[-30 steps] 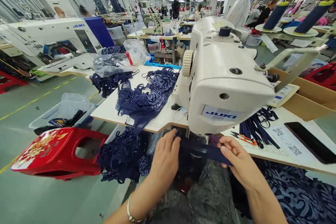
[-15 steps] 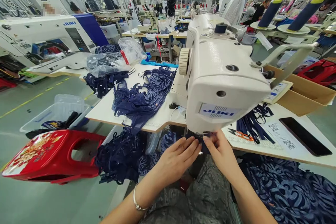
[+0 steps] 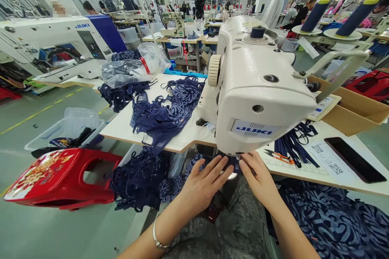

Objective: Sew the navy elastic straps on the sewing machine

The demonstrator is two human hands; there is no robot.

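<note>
Workshop [image 3: 212, 20] behind, left hand [image 3: 203, 181] spreads on half-hidden fabric [image 3: 236, 162], right hand's [image 3: 258, 175] grip unclear.

The cloth [image 3: 233, 165] under the left grip [image 3: 204, 181] and right grip [image 3: 258, 176] is dark navy. Above them, the sewing machine [image 3: 264, 103] is cream-white with blue lettering. Left of the left grip, a red stool [image 3: 65, 182] bears a gold-and-white print; right of the right grip, fabric [image 3: 332, 214] carries greyish-blue swirls on navy.

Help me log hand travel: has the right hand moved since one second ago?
Yes. Against the sewing machine, the right hand has moved left and slightly up in the picture, its fingertips now near the left hand at the dark fabric.
</note>
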